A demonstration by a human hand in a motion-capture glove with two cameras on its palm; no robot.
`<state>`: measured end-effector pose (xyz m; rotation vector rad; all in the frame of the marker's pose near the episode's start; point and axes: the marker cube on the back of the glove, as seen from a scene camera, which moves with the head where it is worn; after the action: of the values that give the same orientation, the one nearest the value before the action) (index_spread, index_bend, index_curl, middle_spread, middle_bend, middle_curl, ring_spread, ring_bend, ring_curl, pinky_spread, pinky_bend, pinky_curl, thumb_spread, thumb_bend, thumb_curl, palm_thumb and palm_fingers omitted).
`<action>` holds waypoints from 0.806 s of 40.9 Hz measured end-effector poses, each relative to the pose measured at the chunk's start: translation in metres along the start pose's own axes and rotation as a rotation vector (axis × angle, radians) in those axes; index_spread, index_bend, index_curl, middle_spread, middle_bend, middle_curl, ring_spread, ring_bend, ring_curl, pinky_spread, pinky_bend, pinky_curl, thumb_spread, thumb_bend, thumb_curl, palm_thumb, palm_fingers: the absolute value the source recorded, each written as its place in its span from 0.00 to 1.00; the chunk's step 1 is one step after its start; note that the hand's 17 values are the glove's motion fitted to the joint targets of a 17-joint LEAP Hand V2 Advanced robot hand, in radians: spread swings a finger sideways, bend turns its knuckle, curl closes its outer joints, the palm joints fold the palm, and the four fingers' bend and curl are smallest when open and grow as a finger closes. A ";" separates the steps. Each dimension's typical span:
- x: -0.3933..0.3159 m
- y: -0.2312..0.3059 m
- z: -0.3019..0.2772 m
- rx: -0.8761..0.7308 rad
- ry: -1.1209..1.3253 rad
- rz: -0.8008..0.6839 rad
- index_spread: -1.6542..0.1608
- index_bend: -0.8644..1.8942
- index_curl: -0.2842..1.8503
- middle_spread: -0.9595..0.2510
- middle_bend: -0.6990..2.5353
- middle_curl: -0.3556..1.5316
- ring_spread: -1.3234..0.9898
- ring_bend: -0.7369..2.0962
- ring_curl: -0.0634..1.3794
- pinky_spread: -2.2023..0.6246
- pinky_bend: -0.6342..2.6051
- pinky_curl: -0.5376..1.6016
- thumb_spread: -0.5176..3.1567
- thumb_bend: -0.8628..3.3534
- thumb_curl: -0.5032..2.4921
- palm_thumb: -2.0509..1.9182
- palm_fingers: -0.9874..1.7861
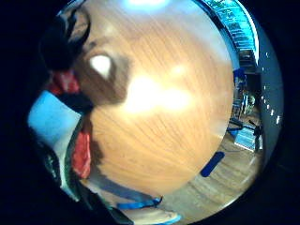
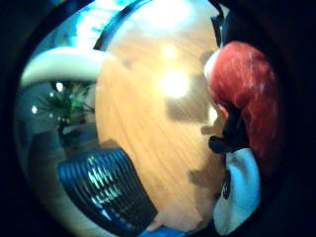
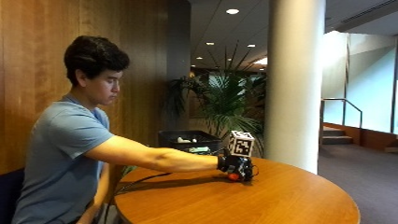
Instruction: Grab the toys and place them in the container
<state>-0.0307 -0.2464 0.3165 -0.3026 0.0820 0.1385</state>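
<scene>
Red toy [image 3: 233, 177] in my grip [image 3: 238, 167], low over round wooden surface [image 3: 267, 200], near its middle. Thumb-side palm view: toy [image 2: 244, 94] close against palm, red fuzzy body, black part beneath, pale blue-white part [image 2: 241, 190] below that. Little-finger side: red patches [image 1: 80, 152], light blue panel [image 1: 52, 117], black part. Exact figure unclear. Black slatted container [image 3: 187, 140] beyond surface's far edge, behind my forearm, upright, open top; pale toys [image 3: 184, 139] inside. Ribbed wall [image 2: 106, 190] visible in thumb-side view.
</scene>
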 end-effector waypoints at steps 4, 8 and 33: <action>-0.008 0.007 -0.003 0.013 -0.034 -0.070 0.76 0.43 0.30 0.74 0.39 0.37 0.46 0.68 0.39 0.64 0.52 0.39 0.46 0.30 0.34 0.72 0.74; -0.019 0.017 -0.010 0.015 -0.116 -0.157 0.77 0.45 0.32 0.70 0.41 0.39 0.44 0.68 0.40 0.63 0.51 0.40 0.43 0.30 0.36 0.72 0.76; -0.007 0.125 -0.235 0.278 -0.066 -0.249 0.74 0.39 0.38 0.57 0.38 0.44 0.40 0.68 0.42 0.62 0.56 0.46 0.38 0.29 0.44 0.70 0.68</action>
<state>-0.0705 -0.2004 0.0569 -0.0291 -0.0023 -0.1098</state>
